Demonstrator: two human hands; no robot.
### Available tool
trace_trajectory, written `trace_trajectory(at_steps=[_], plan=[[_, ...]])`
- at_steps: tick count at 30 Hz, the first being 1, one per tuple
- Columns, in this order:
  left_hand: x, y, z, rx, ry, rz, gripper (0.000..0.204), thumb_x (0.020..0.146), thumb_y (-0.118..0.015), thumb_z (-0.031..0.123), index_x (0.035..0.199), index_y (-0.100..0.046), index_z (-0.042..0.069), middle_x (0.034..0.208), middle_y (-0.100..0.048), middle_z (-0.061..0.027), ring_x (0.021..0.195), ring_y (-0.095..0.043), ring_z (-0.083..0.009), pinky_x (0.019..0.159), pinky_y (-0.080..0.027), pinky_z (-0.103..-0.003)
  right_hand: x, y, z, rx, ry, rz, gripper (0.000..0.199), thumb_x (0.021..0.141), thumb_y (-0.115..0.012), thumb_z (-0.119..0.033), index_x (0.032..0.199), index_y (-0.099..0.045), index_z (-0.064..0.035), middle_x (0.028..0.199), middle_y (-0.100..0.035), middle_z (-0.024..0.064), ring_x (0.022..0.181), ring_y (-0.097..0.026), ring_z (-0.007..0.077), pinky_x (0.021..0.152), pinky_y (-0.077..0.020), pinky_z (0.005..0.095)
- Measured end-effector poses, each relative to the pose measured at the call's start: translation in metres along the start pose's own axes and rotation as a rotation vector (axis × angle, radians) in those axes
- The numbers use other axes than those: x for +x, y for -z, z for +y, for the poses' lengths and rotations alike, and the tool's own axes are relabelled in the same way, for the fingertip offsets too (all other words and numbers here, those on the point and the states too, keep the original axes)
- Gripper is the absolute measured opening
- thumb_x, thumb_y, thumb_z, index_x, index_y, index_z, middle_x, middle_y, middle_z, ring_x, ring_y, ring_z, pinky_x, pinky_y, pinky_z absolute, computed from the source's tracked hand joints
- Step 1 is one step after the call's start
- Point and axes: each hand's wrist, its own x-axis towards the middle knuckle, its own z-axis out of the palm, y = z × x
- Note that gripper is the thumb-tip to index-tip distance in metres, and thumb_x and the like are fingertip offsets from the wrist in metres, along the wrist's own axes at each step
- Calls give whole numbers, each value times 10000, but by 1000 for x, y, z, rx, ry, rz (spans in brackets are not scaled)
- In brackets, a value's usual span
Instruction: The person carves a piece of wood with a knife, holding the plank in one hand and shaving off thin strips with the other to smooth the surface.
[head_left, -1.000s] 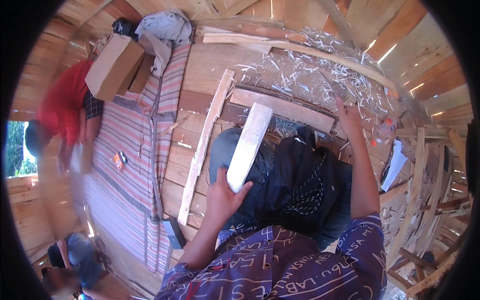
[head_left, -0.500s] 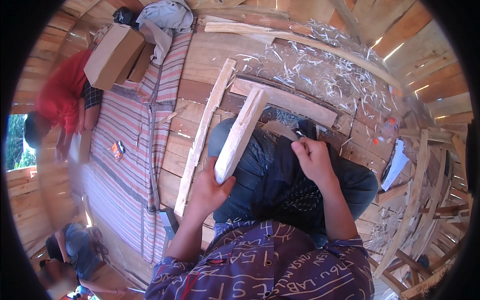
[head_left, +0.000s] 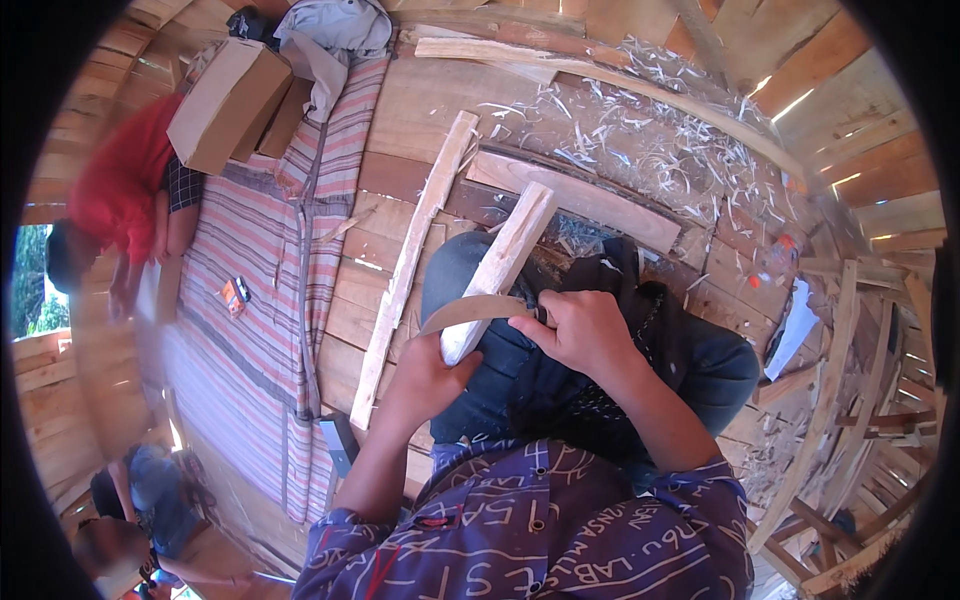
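My left hand [head_left: 428, 378] is closed round the near end of a squared wooden stick [head_left: 512, 245], which slants up and away over my lap. In my right hand [head_left: 583, 330] is the handle of a knife with a broad curved blade [head_left: 475, 311]. The blade lies across the stick, just beyond my left hand, its tip pointing left. Most of the handle is hidden by my fingers. Dark cloth [head_left: 625, 290] is bunched on my lap beneath the right hand.
A long wooden strip [head_left: 415, 265] lies left of my knee, and a flat board [head_left: 590, 198] lies ahead. Wood shavings [head_left: 690, 130] cover the far floor. A striped mat [head_left: 255, 270] spreads to the left, with a cardboard box [head_left: 225, 105] and a person in red [head_left: 130, 190].
My right hand has moved left and brought the knife blade from beside the stick to across it. The stick and my left hand have shifted slightly right.
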Motion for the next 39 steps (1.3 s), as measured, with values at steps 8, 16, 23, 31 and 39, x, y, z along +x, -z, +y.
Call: trace_trajectory(at_steps=[8,16,23,31,39], plan=[[7,-5,-9,-183,112,-66,416,819,-666,49,1212,-540,-5,1050,-618,-147,902,-636,-264,788,-500,-357,7,-8,0,-54,51,47,510,854,-636,-514,621,-577,-64,524,-584,101,477,-614,282,442,-479,381],[13,-7,5,-490,263,-110,468,859,-623,-4,1279,-416,-18,821,-554,-58,550,-545,-106,476,-450,-254,15,-14,2,-147,43,74,541,834,-637,-559,596,-564,-78,501,-559,88,440,-597,267,410,-467,369],[18,-9,5,-552,241,-149,460,899,-592,31,1296,-368,-31,815,-570,-65,541,-534,-103,479,-447,-252,32,-15,25,-263,104,138,598,818,-604,-636,596,-550,-83,513,-557,84,465,-612,257,422,-474,369],[17,-9,0,-496,244,-160,428,883,-615,33,1246,-396,-22,748,-559,-63,521,-553,-123,456,-450,-262,62,28,70,-356,-360,211,587,868,-588,-572,633,-598,-34,556,-576,174,588,-625,365,554,-487,454],[14,-12,-4,-469,215,-135,416,883,-617,28,1230,-395,-23,749,-559,-64,521,-551,-119,461,-446,-257,42,21,50,-179,-401,212,578,885,-590,-532,635,-585,-12,570,-567,190,582,-594,391,551,-464,458]])
